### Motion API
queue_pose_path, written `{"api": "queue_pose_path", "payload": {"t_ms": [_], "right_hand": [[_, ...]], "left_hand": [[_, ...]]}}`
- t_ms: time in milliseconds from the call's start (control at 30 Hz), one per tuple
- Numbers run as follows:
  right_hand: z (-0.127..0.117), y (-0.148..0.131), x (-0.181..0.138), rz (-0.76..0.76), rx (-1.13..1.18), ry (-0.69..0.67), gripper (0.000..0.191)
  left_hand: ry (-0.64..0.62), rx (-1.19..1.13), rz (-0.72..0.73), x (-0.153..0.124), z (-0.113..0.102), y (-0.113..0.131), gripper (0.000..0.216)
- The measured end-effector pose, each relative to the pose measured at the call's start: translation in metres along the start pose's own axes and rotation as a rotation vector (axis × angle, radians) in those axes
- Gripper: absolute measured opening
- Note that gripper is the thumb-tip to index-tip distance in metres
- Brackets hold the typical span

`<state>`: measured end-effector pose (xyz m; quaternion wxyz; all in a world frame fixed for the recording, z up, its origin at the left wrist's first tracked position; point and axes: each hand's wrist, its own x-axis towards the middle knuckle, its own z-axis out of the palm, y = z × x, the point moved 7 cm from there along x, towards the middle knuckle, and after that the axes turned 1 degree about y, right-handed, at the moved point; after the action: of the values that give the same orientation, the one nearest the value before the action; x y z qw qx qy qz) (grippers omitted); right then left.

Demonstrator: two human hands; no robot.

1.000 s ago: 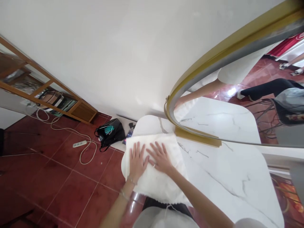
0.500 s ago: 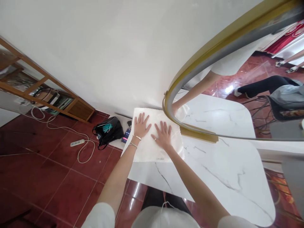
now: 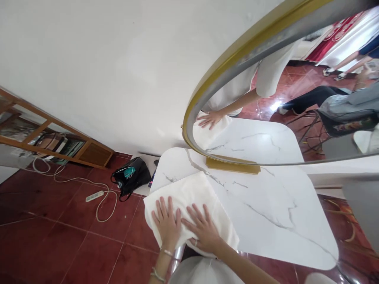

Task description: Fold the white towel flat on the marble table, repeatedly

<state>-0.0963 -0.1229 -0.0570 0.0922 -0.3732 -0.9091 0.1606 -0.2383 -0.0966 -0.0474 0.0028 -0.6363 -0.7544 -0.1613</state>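
A white cloth (image 3: pixel 194 193) lies spread over the near left part of the white marble-patterned table (image 3: pixel 254 205). Its lower edge hangs past the table's front edge, close to my body. My left hand (image 3: pixel 167 221) rests flat on the cloth with fingers apart, a bracelet and a band at its wrist. Beside it, my right hand (image 3: pixel 204 230) also presses flat on the cloth, fingers spread, with a ring on one finger. Behind the cloth stands a round mirror with a gold frame (image 3: pixel 189 106) on a gold base (image 3: pixel 233 165).
Left of the table sit a black bag (image 3: pixel 134 175) and a power strip (image 3: pixel 94 196) with its cable on the red tiled floor (image 3: pixel 74 232). A wooden cabinet (image 3: pixel 94 153) stands along the wall (image 3: pixel 118 71). The mirror reflects a seated person and another person's legs.
Both hands have drawn the cloth back from the wall side toward my body and the table's front edge. The table's back left corner is now uncovered. The view has shifted slightly.
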Motion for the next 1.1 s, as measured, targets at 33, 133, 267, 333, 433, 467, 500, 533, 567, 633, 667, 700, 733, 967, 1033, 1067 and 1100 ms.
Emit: {"api": "queue_pose_path", "payload": {"t_ms": [33,133,267,333,433,467,500,533,567,633,667,700,733,967,1033,1067,1100], "right_hand": [[-0.003,0.005,-0.011,0.032,-0.03,0.019,0.072],[-0.012,0.031,-0.043,0.171,-0.145,0.083,0.068],[-0.028,0.082,-0.082,0.452,-0.26,0.181,0.064],[-0.037,0.107,-0.098,0.593,-0.29,0.229,0.063],[-0.047,0.131,-0.107,0.728,-0.321,0.262,0.063],[-0.049,0.136,-0.106,0.753,-0.325,0.264,0.064],[-0.05,0.139,-0.103,0.767,-0.324,0.265,0.064],[-0.051,0.139,-0.098,0.769,-0.317,0.264,0.065],[-0.051,0.138,-0.092,0.761,-0.305,0.264,0.066],[-0.049,0.129,-0.075,0.717,-0.274,0.267,0.067],[-0.047,0.121,-0.065,0.682,-0.256,0.267,0.067],[-0.044,0.113,-0.055,0.64,-0.238,0.262,0.067],[-0.04,0.103,-0.045,0.595,-0.219,0.254,0.068],[-0.018,0.04,-0.025,0.255,-0.107,0.184,0.074],[-0.019,0.039,-0.041,0.228,-0.104,0.175,0.076],[-0.02,0.043,-0.052,0.229,-0.107,0.172,0.077],[-0.023,0.048,-0.065,0.238,-0.113,0.168,0.078]], "left_hand": [[-0.011,-0.015,0.018,-0.002,0.004,0.012,0.056],[-0.078,-0.087,0.143,0.007,0.022,0.063,0.057],[-0.192,-0.197,0.393,0.034,0.054,0.15,0.061],[-0.234,-0.237,0.503,0.044,0.066,0.191,0.061],[-0.253,-0.259,0.561,0.052,0.077,0.226,0.06],[-0.251,-0.26,0.564,0.053,0.079,0.229,0.059],[-0.247,-0.261,0.566,0.054,0.079,0.229,0.057],[-0.24,-0.259,0.567,0.055,0.078,0.226,0.056],[-0.232,-0.254,0.567,0.056,0.077,0.219,0.055],[-0.21,-0.232,0.549,0.06,0.071,0.197,0.053],[-0.197,-0.215,0.525,0.063,0.067,0.182,0.053],[-0.184,-0.195,0.499,0.066,0.062,0.166,0.052],[-0.169,-0.178,0.472,0.068,0.057,0.148,0.051],[-0.056,-0.13,0.297,0.038,0.023,0.066,0.052],[-0.035,-0.124,0.264,0.021,0.022,0.072,0.054],[-0.031,-0.121,0.257,0.013,0.023,0.081,0.055],[-0.032,-0.121,0.259,0.006,0.026,0.093,0.056]]}}
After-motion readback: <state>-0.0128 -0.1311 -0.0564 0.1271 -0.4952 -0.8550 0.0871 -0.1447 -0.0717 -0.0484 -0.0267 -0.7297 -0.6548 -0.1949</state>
